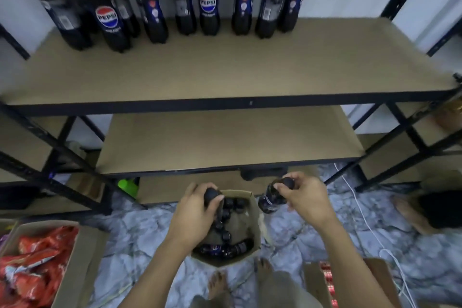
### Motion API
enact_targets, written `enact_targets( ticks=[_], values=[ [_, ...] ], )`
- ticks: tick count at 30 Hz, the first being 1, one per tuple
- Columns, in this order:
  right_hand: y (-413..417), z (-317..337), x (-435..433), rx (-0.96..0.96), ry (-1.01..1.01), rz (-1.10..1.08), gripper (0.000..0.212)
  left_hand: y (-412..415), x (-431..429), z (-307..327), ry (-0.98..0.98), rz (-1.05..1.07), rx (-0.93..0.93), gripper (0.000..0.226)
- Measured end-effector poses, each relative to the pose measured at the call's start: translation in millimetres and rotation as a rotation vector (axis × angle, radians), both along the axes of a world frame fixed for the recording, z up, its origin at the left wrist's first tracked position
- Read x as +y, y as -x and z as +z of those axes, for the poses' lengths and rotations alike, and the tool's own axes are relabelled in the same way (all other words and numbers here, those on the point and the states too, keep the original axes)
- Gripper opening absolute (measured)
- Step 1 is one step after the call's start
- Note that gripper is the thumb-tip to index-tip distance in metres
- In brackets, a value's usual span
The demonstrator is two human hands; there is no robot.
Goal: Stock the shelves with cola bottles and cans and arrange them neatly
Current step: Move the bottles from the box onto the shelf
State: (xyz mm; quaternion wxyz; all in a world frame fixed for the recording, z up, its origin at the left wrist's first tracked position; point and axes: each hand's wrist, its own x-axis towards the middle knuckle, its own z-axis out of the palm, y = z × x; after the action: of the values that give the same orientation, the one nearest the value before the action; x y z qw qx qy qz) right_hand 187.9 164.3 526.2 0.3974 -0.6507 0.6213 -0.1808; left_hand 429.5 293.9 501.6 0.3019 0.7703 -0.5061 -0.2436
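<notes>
Head view: left hand (197,210) and right hand (305,197) each grip 1 bottle (271,201).

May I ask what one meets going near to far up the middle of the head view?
Bare feet, brown cardboard box of small cola bottles, lower tan shelf board, upper tan shelf board, tall dark Pepsi bottles.
</notes>
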Motion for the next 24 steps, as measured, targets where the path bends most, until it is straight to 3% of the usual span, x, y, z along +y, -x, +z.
enact_targets(
  ticks=[8, 12, 17, 21, 24],
  values=[
    [32, 57, -33, 0.038, 0.210, 0.090, 0.023, 24, -38, 58, 0.141, -0.027, -0.068, 0.018],
    [61, 88, -74, 0.092, 0.447, 0.200, 0.016, 41, -68, 75, 0.218, -0.003, -0.079, 0.014],
    [97, 139, -143, 0.092, 0.659, 0.288, 0.050, 65, -112, 94, 0.255, 0.072, -0.134, 0.022],
    [112, 186, -201, 0.041, 0.719, 0.312, 0.032, 88, -141, 104, 0.280, 0.124, -0.124, 0.023],
    [117, 217, -250, -0.031, 0.743, 0.304, 0.030, 104, -154, 108, 0.299, 0.161, -0.118, 0.018]
  ],
)
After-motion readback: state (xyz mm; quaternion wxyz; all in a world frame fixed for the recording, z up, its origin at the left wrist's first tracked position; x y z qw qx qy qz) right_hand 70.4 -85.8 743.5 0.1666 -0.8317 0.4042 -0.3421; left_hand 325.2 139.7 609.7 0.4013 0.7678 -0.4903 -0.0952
